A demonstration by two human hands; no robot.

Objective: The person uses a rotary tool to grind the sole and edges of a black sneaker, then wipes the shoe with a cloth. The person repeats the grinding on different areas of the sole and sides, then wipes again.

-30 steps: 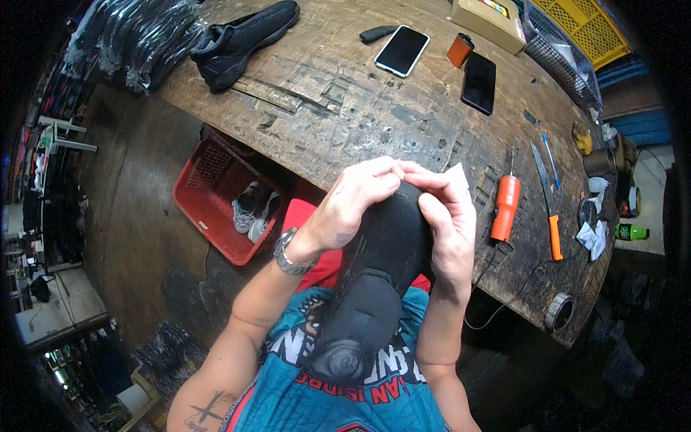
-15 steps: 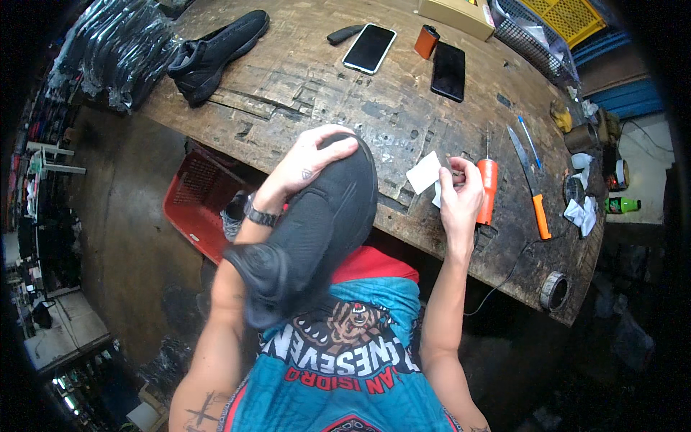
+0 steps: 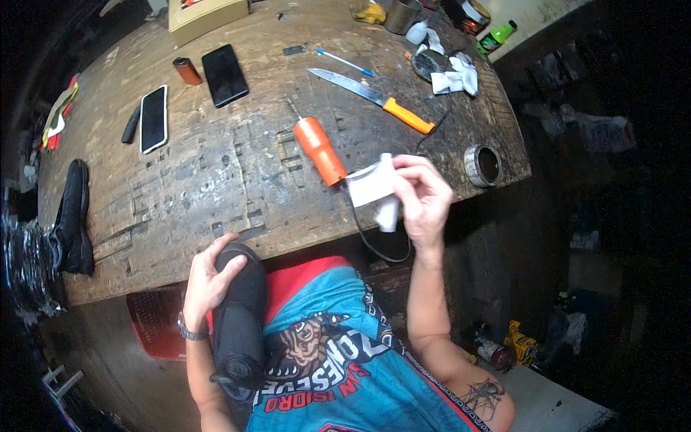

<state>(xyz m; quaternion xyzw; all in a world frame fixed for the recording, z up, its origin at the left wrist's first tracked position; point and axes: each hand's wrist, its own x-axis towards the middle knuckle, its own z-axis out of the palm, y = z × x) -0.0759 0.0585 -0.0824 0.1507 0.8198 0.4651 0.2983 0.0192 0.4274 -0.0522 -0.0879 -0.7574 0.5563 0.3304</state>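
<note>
Black shoe [image 3: 241, 317], handling: probably light for its bulk, with a soft upper that gives under the thumb and a stiffer sole; likely neither slippery nor fragile
Black shoe, where to hold: around the rounded toe end, or by the ankle end
White piece [image 3: 370, 187], handling: seems thin as paper, nearly weightless, limp and easy to crease; best pinched at one edge
Left hand [image 3: 207, 284]: clamped on the toe end, thumb over the upper
Right hand [image 3: 426, 205]: thumb and fingers together, pinching the white piece
Shoe's place: low on the person's left, beside the teal jersey [image 3: 374, 389], toe pointing away, at the near edge of the wooden table [image 3: 180, 201]
White piece's place: raised, just beside the lower end of the orange tool [image 3: 320, 153]
Shoe's look: all black, dull, fabric-like
White piece's look: plain, flat, slightly blurred, with a smaller strip hanging below
</note>
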